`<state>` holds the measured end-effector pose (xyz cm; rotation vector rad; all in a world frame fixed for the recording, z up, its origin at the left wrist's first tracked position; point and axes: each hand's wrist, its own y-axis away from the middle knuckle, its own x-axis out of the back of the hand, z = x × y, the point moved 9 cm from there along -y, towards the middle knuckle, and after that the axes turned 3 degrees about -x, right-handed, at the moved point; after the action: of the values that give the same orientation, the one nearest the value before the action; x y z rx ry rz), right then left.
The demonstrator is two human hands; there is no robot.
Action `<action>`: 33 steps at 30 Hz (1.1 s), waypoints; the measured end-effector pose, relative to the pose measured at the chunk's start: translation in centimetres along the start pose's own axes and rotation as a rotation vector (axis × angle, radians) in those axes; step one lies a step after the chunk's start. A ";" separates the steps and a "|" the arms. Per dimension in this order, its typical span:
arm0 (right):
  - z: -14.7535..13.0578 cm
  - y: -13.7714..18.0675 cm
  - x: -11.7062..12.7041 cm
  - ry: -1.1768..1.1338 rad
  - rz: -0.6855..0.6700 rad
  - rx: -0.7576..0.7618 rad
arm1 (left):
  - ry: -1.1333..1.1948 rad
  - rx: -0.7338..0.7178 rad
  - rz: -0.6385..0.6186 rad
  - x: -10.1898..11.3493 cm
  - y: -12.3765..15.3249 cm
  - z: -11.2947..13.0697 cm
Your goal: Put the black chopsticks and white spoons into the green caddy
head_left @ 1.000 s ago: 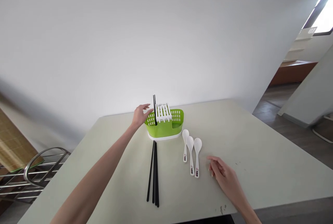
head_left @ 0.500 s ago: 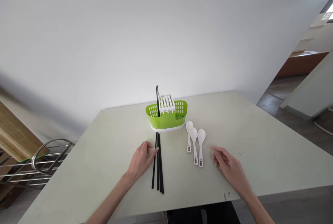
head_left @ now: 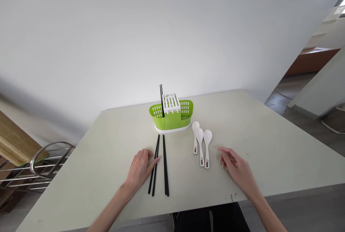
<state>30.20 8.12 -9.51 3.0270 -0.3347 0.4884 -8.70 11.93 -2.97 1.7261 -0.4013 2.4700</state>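
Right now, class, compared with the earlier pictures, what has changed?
The left hand withdrew from the basket toward the person; by it, two chopsticks on the table have shifted left, apart from another pair. Whether its fingers grip them is unclear. The right hand, spoons and upright chopsticks stayed put.

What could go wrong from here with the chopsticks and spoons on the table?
1. The left hand has its thumb across two black chopsticks whose near ends sit slightly apart, so one might slip or roll.
2. The other black pair lies close by on the right and could get knocked.
3. The right hand is beside the white spoons; a careless sweep might push them.
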 end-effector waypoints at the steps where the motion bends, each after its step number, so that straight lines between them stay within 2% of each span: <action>1: 0.0 0.0 0.0 0.002 0.000 -0.002 | -0.023 0.010 -0.029 0.3 0.1 -0.3; 6: 0.0 0.1 0.1 -0.002 -0.003 -0.002 | -0.290 0.141 -0.245 2.0 0.4 -2.8; 10: -0.1 0.3 0.0 0.010 -0.019 -0.012 | -0.561 0.144 -0.388 3.1 0.3 -4.1; 13: -0.1 0.3 0.1 0.013 -0.016 -0.020 | -0.644 0.116 -0.448 3.5 0.0 -4.9; 15: -0.1 0.3 0.2 0.012 -0.014 -0.019 | -0.614 0.125 -0.431 4.5 -0.3 -5.2; 17: -0.2 0.3 0.3 0.007 -0.010 -0.012 | -0.484 0.141 -0.343 6.2 -0.6 -5.0; 20: -1.1 0.7 -0.1 -0.017 -0.003 0.010 | -0.088 0.162 -0.121 9.5 -0.8 -3.3; 23: -3.8 2.2 -2.8 -0.063 -0.072 0.033 | 0.403 0.259 0.039 10.6 -0.3 -1.2; 27: -10.1 5.7 -9.5 -0.177 -0.359 0.139 | 0.911 0.309 0.102 7.6 0.0 2.8; 30: -12.9 7.9 -14.0 -0.325 -0.599 0.091 | 1.095 0.339 0.096 4.8 0.4 4.6; 33: -13.0 8.3 -15.4 -0.364 -0.611 0.028 | 1.164 0.389 0.085 3.1 1.1 4.9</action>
<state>10.18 4.33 -1.87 3.0021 0.5781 -0.1025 -5.64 9.35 1.36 0.0770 0.1448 3.1822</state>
